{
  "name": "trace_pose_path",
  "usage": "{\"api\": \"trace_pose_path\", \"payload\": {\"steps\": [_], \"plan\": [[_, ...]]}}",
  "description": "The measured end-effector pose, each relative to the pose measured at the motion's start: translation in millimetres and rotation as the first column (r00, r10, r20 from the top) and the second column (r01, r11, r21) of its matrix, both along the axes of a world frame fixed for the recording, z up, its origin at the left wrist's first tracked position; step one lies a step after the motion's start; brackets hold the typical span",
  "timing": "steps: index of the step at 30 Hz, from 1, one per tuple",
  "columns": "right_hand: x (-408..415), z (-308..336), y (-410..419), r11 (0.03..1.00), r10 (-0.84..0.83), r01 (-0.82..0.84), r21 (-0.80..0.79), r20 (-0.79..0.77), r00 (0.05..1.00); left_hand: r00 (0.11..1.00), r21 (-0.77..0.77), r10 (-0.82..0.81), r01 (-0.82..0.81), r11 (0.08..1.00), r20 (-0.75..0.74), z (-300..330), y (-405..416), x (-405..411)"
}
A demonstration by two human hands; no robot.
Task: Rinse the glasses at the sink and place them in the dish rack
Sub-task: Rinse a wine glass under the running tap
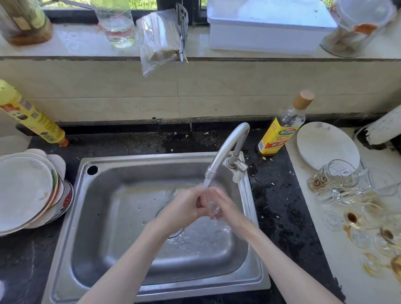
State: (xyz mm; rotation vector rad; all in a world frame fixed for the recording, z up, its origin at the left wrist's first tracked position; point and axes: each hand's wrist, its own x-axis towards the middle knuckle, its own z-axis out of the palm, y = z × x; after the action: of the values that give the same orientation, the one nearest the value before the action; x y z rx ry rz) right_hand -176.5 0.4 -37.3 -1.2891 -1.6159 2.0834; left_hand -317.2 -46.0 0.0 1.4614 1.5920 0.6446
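Observation:
Over the steel sink (88,224), both hands hold a small clear glass (212,205) under the water running from the tap (226,148). My left hand (185,209) grips it from the left, fingers curled round it. My right hand (226,207) wraps it from the right. Most of the glass is hidden between the fingers. Several dirty glasses (367,218) with brown stains lie on the white board at the right, and a clear mug (334,176) lies on its side there. No dish rack shows in view.
A stack of plates and bowls (21,194) sits left of the sink. A yellow bottle (27,112) leans at the back left, an oil bottle (282,126) stands by the tap, and a white plate (326,145) lies beyond it. Jars and a white box (267,24) line the windowsill.

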Motion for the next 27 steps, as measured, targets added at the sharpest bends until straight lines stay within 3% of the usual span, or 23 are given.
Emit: {"api": "trace_pose_path", "payload": {"steps": [2,4,6,9,12,15,19,24,25,27], "plan": [[-1.5,-3.0,-0.5,0.999,-0.047,0.047,-0.002,-0.007,0.999,0.995,-0.008,-0.101,0.101,0.995,0.005,-4.4,-2.9,-3.4],[-3.8,-8.9,-0.8,0.998,-0.050,0.050,-0.039,0.008,0.999,0.955,-0.113,-0.294,0.288,0.951,-0.037,-4.4,-5.0,-9.5],[-5.6,-12.2,-1.2,0.997,-0.004,0.007,-0.080,0.039,0.999,0.929,-0.206,-0.370,0.360,0.910,-0.011,-2.1,-6.0,-13.2],[-5.8,-10.8,-2.2,0.992,0.024,-0.023,-0.125,0.004,1.000,0.975,-0.152,-0.220,0.219,0.964,0.013,-0.5,-6.5,-12.6],[-2.0,-6.3,-3.5,0.998,0.037,-0.040,-0.049,-0.051,0.998,1.000,-0.079,0.000,0.002,0.997,0.029,-5.6,-9.1,-12.9],[1.0,-2.4,-2.1,0.993,0.089,-0.092,-0.072,-0.032,0.995,0.996,-0.086,-0.086,0.088,0.992,0.025,-3.1,-9.9,-14.6],[-4.6,-3.2,0.4,0.992,0.106,-0.103,-0.072,0.048,0.993,0.960,-0.248,-0.254,0.277,0.928,0.121,5.3,-5.9,-20.7],[-10.1,-1.3,-5.1,0.997,0.073,-0.073,-0.004,-0.048,0.996,0.999,-0.085,0.047,-0.045,0.995,0.022,2.5,-5.9,-13.1],[-9.9,-0.2,-6.0,0.999,0.042,-0.042,-0.001,-0.039,0.998,0.997,-0.054,0.062,-0.060,0.997,0.037,2.9,-7.6,-10.9],[-10.1,-3.7,-6.5,1.000,-0.019,0.018,-0.019,-0.019,1.000,0.995,-0.041,-0.058,0.061,0.997,0.081,6.1,-8.6,-9.4]]}}
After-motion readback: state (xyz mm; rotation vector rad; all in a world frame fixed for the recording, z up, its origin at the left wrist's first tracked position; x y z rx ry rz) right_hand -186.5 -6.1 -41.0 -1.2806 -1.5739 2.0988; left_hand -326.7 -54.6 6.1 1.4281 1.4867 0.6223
